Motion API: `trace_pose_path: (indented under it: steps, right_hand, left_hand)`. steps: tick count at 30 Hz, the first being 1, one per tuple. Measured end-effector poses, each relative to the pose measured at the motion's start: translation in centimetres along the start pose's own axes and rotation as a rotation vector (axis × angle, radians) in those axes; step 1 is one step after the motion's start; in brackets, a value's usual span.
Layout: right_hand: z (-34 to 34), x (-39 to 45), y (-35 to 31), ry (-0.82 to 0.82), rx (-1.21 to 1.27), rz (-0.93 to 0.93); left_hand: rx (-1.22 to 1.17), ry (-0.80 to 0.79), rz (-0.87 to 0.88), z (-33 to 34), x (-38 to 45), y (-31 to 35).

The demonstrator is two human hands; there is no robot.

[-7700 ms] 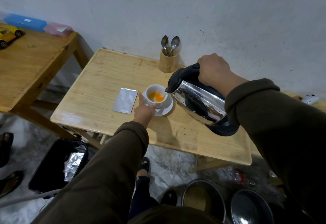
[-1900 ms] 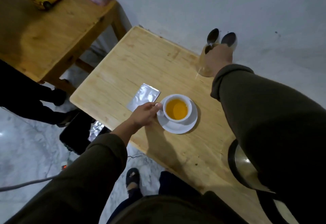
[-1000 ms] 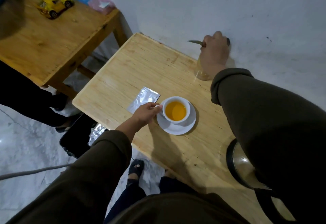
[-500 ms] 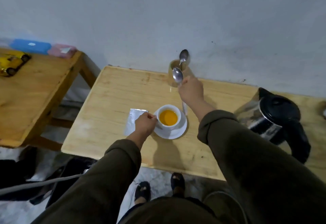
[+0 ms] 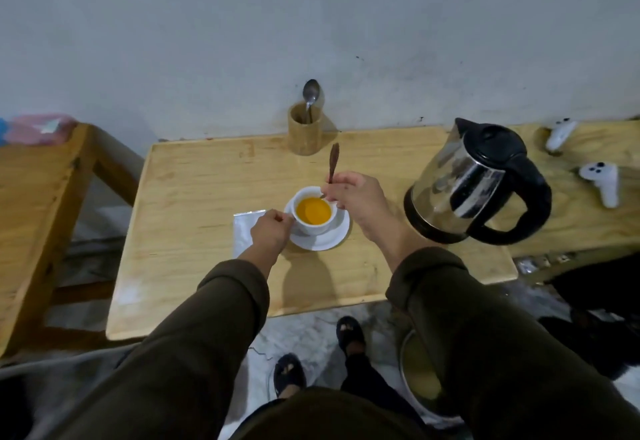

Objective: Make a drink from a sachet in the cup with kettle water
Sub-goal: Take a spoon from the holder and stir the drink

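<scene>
Now that your right hand (image 5: 349,194) has carried the slim metal spoon (image 5: 333,162) from the holder, stirring can begin.
Its fingers pinch the spoon's stem, bowl dipped at the rim of the white ceramic cup (image 5: 313,213) of orange drink; your left hand (image 5: 270,228) pinches the cup's handle.

A plain grey-white wall (image 5: 311,17) at the back, with a few small dark marks. In front of it, a light wooden table (image 5: 194,232). Off to the left, another wooden table (image 5: 38,190), darker brown. On the right, a wooden shelf (image 5: 588,225) touching the wall. Down below, a pale marble floor (image 5: 301,335) with grey lines. Dim, soft light all over.
</scene>
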State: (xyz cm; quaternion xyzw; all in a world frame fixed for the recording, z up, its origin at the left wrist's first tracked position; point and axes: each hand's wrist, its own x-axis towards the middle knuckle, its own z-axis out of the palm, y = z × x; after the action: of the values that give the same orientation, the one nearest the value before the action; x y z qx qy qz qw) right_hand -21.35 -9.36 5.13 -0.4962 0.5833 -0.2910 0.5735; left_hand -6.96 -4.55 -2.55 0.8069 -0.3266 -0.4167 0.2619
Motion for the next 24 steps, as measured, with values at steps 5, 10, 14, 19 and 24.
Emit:
trace_pose_path:
  steps: [5,10,14,19,24]
  right_hand:
    - [0.5,-1.1,0.1,0.148,-0.434,-0.229]
    - [0.7,-0.8,0.0,0.154,-0.624,-0.332]
    - [0.4,-0.1,0.8,0.129,-0.742,-0.325]
    - [0.5,0.8,1.1,0.064,-0.778,-0.363]
    - [0.8,1.4,1.4,0.027,-0.839,-0.38]
  left_hand:
    - [-0.017,-0.033,0.017,-0.4,0.3,-0.1]
    - [-0.01,-0.057,-0.007,-0.8,0.5,0.2]
    - [-0.024,-0.063,-0.012,-0.8,0.5,0.0]
    - [-0.117,-0.062,-0.036,-0.8,0.7,-0.3]
    - [-0.142,-0.062,-0.049,-0.7,0.8,-0.5]
